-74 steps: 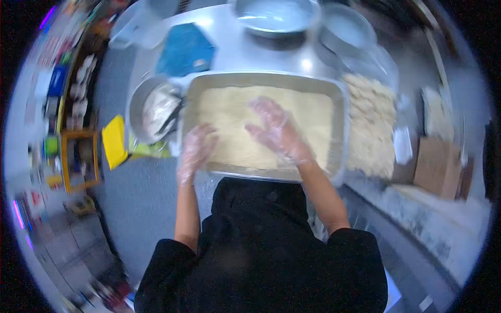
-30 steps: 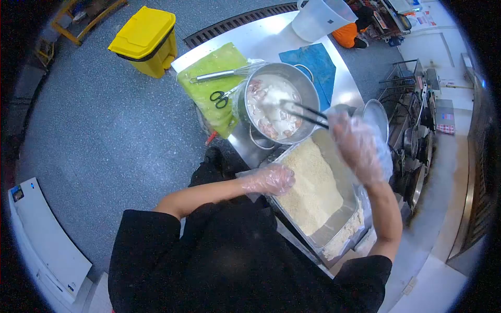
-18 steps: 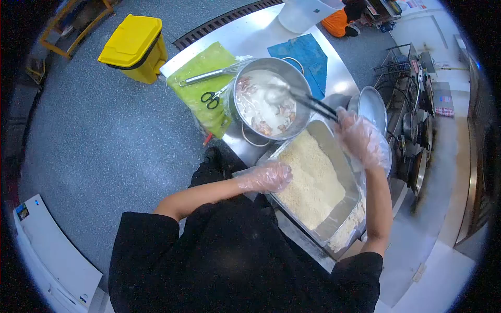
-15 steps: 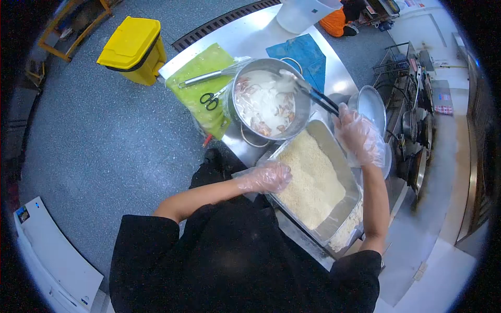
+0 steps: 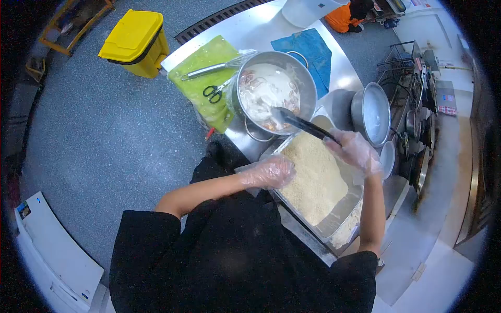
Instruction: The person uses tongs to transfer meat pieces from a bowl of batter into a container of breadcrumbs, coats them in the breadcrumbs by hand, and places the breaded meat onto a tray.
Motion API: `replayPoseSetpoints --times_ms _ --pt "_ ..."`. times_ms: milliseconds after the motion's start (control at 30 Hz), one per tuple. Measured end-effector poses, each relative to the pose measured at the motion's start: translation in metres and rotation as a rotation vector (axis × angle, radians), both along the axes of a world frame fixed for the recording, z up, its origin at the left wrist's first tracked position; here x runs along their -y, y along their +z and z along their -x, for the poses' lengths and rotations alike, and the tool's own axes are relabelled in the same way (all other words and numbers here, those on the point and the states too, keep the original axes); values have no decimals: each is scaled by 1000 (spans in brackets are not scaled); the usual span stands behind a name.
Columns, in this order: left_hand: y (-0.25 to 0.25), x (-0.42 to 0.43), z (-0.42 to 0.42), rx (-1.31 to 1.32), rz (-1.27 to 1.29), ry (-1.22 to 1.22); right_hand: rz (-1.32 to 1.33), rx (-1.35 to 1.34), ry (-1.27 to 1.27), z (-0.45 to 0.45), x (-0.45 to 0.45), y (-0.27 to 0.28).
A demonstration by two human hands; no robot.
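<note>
My right hand point(image 5: 356, 152), in a clear plastic glove, grips a pair of black tongs point(image 5: 308, 125). The tips of the tongs dip into white batter with pinkish meat pieces point(image 5: 269, 96) inside a round metal pot point(image 5: 308, 83); what lies between the tips I cannot make out. Below the pot, a rectangular metal tray point(image 5: 339, 208) contains pale breading flour or crumbs point(image 5: 313, 182). My left hand point(image 5: 272, 171), also gloved, has its fingers curled at the tray's left side. Anything inside those fingers is hidden.
On a green mat point(image 5: 201, 68) lie a whisk point(image 5: 209, 70) and black-handled scissors point(image 5: 214, 93). A blue cloth point(image 5: 308, 55) and white bucket point(image 5: 308, 13) are behind the pot. A metal bowl point(image 5: 373, 112) stands right. A yellow bin point(image 5: 133, 39) stands on the floor.
The tongs have moved from the pot's upper right wall down and left into the batter, their arms now closer together. My right hand has lowered. My left hand has barely moved.
</note>
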State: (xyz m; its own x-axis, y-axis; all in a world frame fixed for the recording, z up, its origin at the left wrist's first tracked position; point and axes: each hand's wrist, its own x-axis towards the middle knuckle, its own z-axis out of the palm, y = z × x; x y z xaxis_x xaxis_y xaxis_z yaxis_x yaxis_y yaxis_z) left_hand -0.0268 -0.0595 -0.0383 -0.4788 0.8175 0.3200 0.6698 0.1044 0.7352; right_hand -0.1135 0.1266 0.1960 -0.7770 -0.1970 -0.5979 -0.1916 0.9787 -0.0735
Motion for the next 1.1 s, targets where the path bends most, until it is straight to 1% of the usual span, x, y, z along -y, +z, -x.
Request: replayPoseSetpoints --times_ms 100,133,233,267,367,467,500,567,633,700,733,767,800,900,933,1000,1033,1067,1100 --pt "1 -1 0 -19 94 -12 -90 -101 64 6 -8 -4" --pt "3 0 0 5 84 -11 -117 -104 31 10 -7 2" --pt "3 1 1 54 54 -12 -67 -127 35 26 -3 15" --pt "3 0 1 55 46 -14 -92 -90 54 33 -1 14" --pt "-6 -2 -1 44 8 3 -93 -90 237 51 -5 -23" --pt "-11 -5 -2 41 -24 21 -59 -103 279 53 -4 -38" --pt "-11 -5 -3 45 -32 28 -62 -101 253 52 3 -25" --pt "-10 -5 -4 31 17 35 -72 -97 205 43 22 24" --pt "-12 -6 -4 12 17 36 -55 -154 163 35 26 46" --pt "-12 -6 -3 -14 -29 28 -41 -213 139 35 21 52" --pt "-7 -4 -2 -8 6 21 -35 -245 138 38 17 53" --pt "-3 -3 -1 -4 41 13 -29 -278 135 42 15 53" --pt "1 -1 0 1 76 4 -101 -316 99 45 17 51" --pt "1 -1 -1 -50 61 25 -163 -618 132 39 19 36" --pt "-4 -3 -2 -105 67 26 -146 -693 178 36 15 30" --pt "-16 -7 -4 -213 80 36 -156 -727 168 22 24 25" --pt "-14 -7 -3 -143 47 34 -159 -743 165 14 28 23" --pt "-12 -6 -3 -71 13 30 -140 -753 225 5 26 18" --pt "-9 -5 -2 -1 -20 25 -130 -711 219 -5 30 19"
